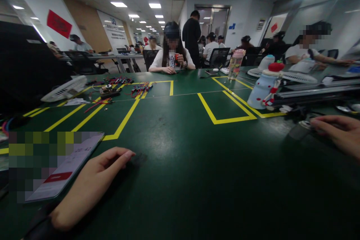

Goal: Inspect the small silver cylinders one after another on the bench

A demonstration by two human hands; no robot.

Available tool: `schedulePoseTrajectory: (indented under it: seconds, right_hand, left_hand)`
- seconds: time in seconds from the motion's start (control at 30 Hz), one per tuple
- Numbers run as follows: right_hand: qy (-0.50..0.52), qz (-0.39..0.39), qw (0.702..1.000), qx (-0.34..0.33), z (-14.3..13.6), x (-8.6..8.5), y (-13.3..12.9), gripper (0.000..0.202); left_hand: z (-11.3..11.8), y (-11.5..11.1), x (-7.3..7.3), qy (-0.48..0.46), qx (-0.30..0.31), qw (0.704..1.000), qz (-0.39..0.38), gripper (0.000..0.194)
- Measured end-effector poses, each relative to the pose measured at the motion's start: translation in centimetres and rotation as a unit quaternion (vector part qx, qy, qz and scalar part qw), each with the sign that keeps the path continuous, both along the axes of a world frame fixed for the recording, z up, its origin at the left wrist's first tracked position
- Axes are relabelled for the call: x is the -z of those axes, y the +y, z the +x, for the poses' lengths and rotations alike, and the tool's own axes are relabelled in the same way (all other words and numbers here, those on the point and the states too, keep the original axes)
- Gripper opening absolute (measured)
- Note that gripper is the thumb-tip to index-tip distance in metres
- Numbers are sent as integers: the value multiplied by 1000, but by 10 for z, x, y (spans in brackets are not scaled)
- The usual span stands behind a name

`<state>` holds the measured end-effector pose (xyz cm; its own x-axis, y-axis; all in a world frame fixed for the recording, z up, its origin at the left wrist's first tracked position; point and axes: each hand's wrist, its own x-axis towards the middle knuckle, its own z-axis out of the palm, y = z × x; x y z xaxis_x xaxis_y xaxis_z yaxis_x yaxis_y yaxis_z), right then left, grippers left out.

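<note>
In the head view, your left hand (112, 165) lies low over the dark green tabletop (174, 161), relaxed and released, its fingers loosely curled and the thumb beside the forefinger. Your forearm runs down into a dark cuff (39, 219). Just beside that hand, on its left, a flat phone with a pale screen (66, 167) lies tilted away from you, part of its screen blurred out.

Your right hand (334, 129) is at the far right edge, thumb and fingers drawn together at the top rim of a small grey cylinder with a metallic end (299, 130). You have the cylinder at your fingertips near the right side of the table; whether you grasp it or only touch it, I cannot tell.

Beyond your right hand lie long black and silver metal rails (315, 95), with a light blue bottle with a red top (260, 90) standing upright just to their left. Farther back stands a clear bottle with a pink lid (236, 65). Yellow tape (236, 121) marks angular outlines across the table. Ahead of your left hand, well apart, lies a tangle of coloured wires (142, 89). Across from you, a seated person in white (158, 60) holds up a small orange-red object (177, 59).
</note>
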<state>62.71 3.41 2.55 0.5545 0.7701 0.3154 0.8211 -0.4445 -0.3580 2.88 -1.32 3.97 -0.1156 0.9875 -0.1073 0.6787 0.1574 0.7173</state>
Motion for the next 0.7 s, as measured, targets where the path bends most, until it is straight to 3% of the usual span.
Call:
schedulePoseTrajectory:
  seconds: [0.1,0.23,0.33,0.43,0.57,0.7]
  right_hand:
    - [60,-37,997,11,-7,-4,0,55]
    - [111,-32,993,27,-14,-8,0,61]
    - [166,-16,986,-1,-17,-8,-1,47]
    - [149,-8,989,-16,-20,-9,-2,44]
    - [113,-46,992,40,-26,-13,-1,59]
    - [206,-23,978,32,-32,-15,0,41]
  left_hand:
    - [3,0,-2,-6,-5,1000,-2,36]
    - [4,0,-2,-7,-6,1000,3,33]
    - [2,-1,0,-6,-7,1000,4,33]
    - [-1,0,4,-6,-5,1000,-3,34]
    - [-4,2,10,-11,-4,1000,-6,37]
    - [-11,5,19,-15,9,1000,-9,38]
